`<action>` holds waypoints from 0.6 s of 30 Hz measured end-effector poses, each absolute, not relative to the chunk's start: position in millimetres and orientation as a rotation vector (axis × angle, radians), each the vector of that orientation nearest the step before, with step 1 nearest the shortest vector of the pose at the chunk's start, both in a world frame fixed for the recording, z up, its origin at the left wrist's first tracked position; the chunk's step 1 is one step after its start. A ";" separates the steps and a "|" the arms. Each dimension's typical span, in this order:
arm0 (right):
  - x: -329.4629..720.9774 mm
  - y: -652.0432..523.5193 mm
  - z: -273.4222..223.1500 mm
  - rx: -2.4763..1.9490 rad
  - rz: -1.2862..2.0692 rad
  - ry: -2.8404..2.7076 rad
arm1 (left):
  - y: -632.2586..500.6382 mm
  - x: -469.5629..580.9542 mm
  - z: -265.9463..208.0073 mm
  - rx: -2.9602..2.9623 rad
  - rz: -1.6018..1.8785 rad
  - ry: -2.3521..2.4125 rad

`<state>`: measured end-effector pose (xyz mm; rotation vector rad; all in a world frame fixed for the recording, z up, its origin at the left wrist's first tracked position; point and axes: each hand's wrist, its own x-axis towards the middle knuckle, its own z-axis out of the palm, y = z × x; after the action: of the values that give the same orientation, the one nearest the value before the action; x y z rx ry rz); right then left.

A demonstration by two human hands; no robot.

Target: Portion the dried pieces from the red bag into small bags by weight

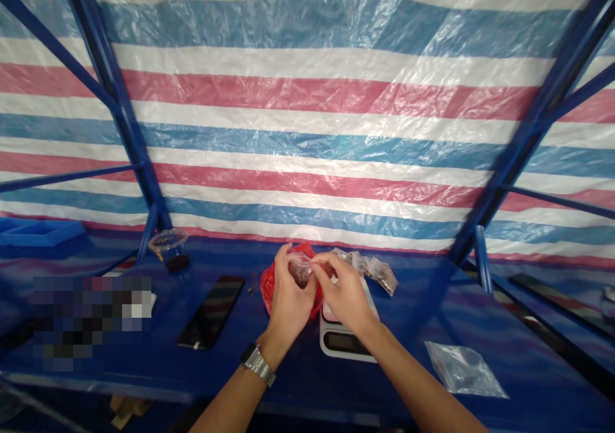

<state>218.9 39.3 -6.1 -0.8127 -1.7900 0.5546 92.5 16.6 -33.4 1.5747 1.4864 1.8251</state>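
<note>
Between my two hands is a small clear zip bag with brown bits in it. My left hand is closed around the bag's side, its fingers curled about it. My right hand pinches the bag's upper edge between thumb and fingertips. Behind and below the bag lies a crumpled red plastic bag, partly hidden by my left hand. A white digital scale sits under my right hand and forearm, which cover part of it. Several small filled bags lie just beyond the scale.
A black phone lies left of my hands on the blue table. Farther left stand a clear cup with dark liquid and a blue tray. At right lies a flat clear plastic bag. Blue metal posts frame a striped sheet.
</note>
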 end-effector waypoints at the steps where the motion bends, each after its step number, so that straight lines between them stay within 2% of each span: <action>1: 225.8 40.7 -5.0 -0.833 0.552 -1.765 | 15.8 96.6 -31.2 1.567 1.793 1.443; 9: 278.2 38.3 -4.3 -0.910 0.357 -1.708 | 9.0 114.9 -33.0 1.667 1.613 1.372; 13: 304.2 35.3 -6.3 -0.951 0.360 -1.718 | 6.3 128.9 -38.0 1.696 1.580 1.288; 18: 333.3 32.5 -4.9 -0.949 0.443 -1.717 | 5.6 156.8 -36.5 1.455 1.476 1.000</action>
<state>333.3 32.5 -4.9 -0.9491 -1.7167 0.4428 156.8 5.6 -36.5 1.4551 1.0000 1.4760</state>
